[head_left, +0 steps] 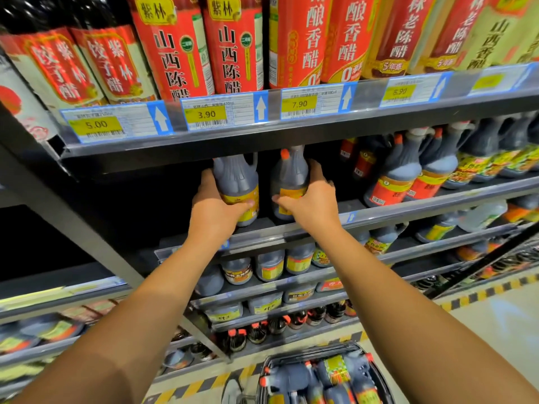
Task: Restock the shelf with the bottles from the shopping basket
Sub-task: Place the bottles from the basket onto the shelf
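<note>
Two dark vinegar bottles, the left bottle (236, 186) and the right bottle (288, 182), stand upright on the shelf (379, 212); more lie in the shopping basket (376, 371) below.

Bright overhead light glares on the top-row labels (186, 53); shelf recesses (131, 199) fall dark; edges bend, slightly blurred.

Dark metal store shelving (306, 126) with price tags (96, 123) stands over pale floor (495, 325) edged in hazard striping (481, 293).

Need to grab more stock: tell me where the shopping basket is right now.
In the head view, the shopping basket sits on the floor at bottom centre-right, below the right forearm, with dark bottles lying inside.
</note>
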Demonstrator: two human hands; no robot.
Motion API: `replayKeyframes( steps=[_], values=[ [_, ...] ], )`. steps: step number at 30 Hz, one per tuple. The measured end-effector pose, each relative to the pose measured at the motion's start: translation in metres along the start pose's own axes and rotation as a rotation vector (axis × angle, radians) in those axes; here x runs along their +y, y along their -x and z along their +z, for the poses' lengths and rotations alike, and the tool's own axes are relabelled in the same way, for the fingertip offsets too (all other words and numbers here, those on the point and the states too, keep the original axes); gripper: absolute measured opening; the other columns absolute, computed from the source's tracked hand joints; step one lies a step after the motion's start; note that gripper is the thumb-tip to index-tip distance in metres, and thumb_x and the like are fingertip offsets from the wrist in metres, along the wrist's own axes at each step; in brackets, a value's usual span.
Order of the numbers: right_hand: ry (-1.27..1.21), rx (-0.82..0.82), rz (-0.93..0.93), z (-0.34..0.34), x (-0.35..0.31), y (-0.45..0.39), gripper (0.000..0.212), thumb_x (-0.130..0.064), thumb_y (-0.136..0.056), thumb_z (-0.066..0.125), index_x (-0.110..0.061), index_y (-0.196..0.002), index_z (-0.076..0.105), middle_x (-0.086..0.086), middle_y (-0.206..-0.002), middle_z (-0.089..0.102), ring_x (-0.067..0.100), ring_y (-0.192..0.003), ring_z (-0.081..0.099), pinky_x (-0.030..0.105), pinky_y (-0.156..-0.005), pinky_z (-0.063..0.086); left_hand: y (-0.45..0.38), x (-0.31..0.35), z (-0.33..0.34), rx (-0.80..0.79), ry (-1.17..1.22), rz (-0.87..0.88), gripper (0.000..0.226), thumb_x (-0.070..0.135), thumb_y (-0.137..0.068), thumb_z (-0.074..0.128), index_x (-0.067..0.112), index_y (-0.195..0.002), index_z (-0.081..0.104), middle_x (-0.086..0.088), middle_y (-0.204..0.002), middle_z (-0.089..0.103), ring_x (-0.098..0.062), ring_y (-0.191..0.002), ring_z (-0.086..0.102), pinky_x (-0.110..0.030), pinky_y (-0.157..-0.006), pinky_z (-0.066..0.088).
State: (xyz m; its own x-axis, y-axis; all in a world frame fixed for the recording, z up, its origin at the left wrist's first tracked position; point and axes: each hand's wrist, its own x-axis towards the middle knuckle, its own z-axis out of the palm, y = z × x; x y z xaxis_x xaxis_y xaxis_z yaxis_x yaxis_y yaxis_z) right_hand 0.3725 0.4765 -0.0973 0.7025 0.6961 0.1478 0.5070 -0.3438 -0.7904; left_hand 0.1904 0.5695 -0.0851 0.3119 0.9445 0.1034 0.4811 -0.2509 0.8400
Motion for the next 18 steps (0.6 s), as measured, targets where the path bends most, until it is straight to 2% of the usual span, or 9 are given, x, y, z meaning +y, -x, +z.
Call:
replayKeyframes(
  steps=[2,4,6,8,12,18],
  values=[
    [-0.018,0.002,0.049,0.009,-0.003,-0.009,0.095,-0.042,-0.07,0.093,-0.024,-0.148,0.041,0.01,-0.139,0.059,0.038,-0.142,0.038,0.041,-0.098,0.052,-0.013,0.002,0.002,0.007,-0.031,-0.028,0.09,0.031,-0.074,0.095,0.02,-0.146,0.042,-0.007,-0.14,0.064,-0.032,-0.124,0.065,-0.046,-0.102,0.057],
    [-0.025,0.03,0.094,0.02,-0.01,-0.022,0.09,-0.041,-0.068,0.095,-0.023,-0.141,0.046,0.009,-0.137,0.056,0.038,-0.139,0.042,0.04,-0.102,0.051,-0.025,0.004,0.005,0.024,-0.052,-0.039,0.091,0.031,-0.073,0.095,0.018,-0.146,0.042,-0.009,-0.142,0.063,-0.034,-0.127,0.064,-0.048,-0.104,0.056],
    [0.043,0.074,0.1,0.033,-0.016,-0.034,0.095,-0.052,-0.063,0.094,-0.02,-0.138,0.046,0.005,-0.135,0.06,0.038,-0.136,0.045,0.043,-0.108,0.047,-0.035,0.004,0.009,0.053,-0.053,-0.029,0.092,0.031,-0.072,0.095,0.017,-0.146,0.042,-0.01,-0.143,0.062,-0.035,-0.128,0.063,-0.049,-0.106,0.055],
    [0.082,0.109,0.098,0.043,-0.019,-0.044,0.101,-0.058,-0.063,0.092,-0.018,-0.141,0.043,0.005,-0.136,0.06,0.038,-0.133,0.048,0.043,-0.107,0.043,-0.042,0.004,0.012,0.076,-0.05,-0.017,0.09,0.031,-0.072,0.096,0.016,-0.144,0.044,-0.011,-0.142,0.063,-0.035,-0.128,0.063,-0.048,-0.107,0.054],
    [0.107,0.16,0.075,0.054,-0.022,-0.06,0.104,-0.06,-0.066,0.09,-0.013,-0.144,0.041,0.009,-0.137,0.058,0.039,-0.13,0.05,0.046,-0.102,0.045,-0.057,0.005,0.016,0.099,-0.028,0.019,0.082,0.03,-0.074,0.095,0.015,-0.143,0.054,-0.011,-0.143,0.064,-0.032,-0.132,0.062,-0.039,-0.11,0.05],
    [0.084,0.195,0.033,0.063,-0.021,-0.078,0.094,-0.057,-0.071,0.088,-0.015,-0.143,0.046,0.008,-0.139,0.055,0.04,-0.131,0.047,0.05,-0.099,0.049,-0.078,0.005,0.021,0.083,-0.007,0.034,0.069,0.025,-0.078,0.093,0.014,-0.139,0.064,-0.006,-0.141,0.068,-0.024,-0.13,0.064,-0.022,-0.103,0.045]
  ],
)
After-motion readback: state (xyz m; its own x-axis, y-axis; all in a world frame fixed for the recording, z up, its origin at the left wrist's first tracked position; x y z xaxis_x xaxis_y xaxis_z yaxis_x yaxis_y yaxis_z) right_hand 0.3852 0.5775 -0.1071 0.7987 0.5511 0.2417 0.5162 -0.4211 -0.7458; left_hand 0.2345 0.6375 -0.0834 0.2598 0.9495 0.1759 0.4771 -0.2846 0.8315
